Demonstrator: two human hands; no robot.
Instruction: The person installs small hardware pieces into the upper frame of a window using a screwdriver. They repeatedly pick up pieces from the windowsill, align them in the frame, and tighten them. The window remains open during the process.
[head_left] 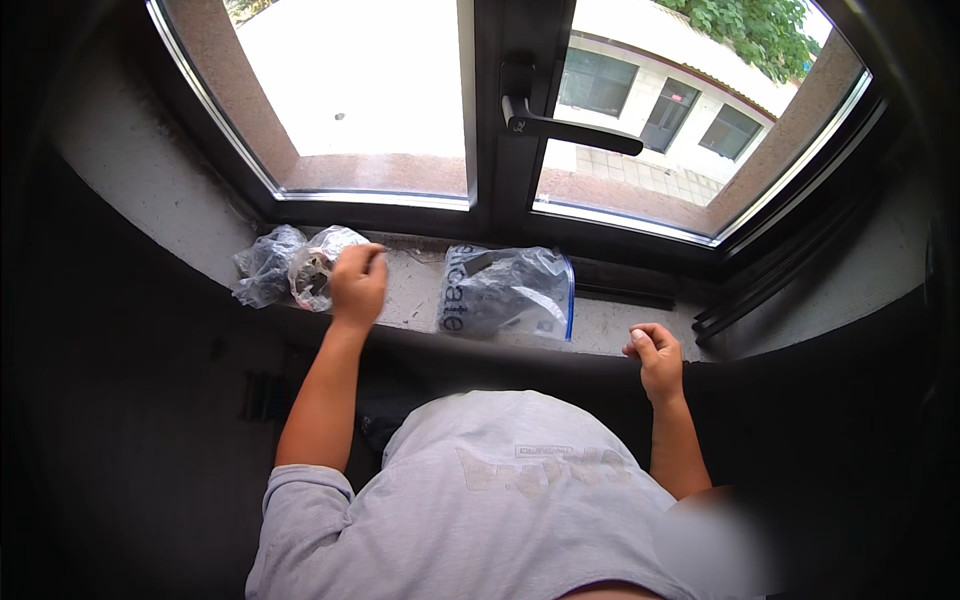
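My left hand (358, 287) is over the left part of the window sill, its fingers curled together beside an opened, crumpled plastic bag (313, 272) with brownish contents. Whatever the fingers may hold is too small to make out. Against that bag, on its left, lies another crumpled clear plastic bag (268, 264). A flat clear zip bag (510, 292) with a blue closure strip and dark print rests mid-sill, between my hands and touched by neither. At the sill's front edge on the right, my right hand (657, 360) is closed, thumb against the fingers; anything in it is hidden.
Behind the sill (408, 292) stands a dark-framed window with a black handle (572, 128) jutting over the sill. Dark strips (625, 292) lie along the back right, and more long dark bars (770, 270) lean at the right end.
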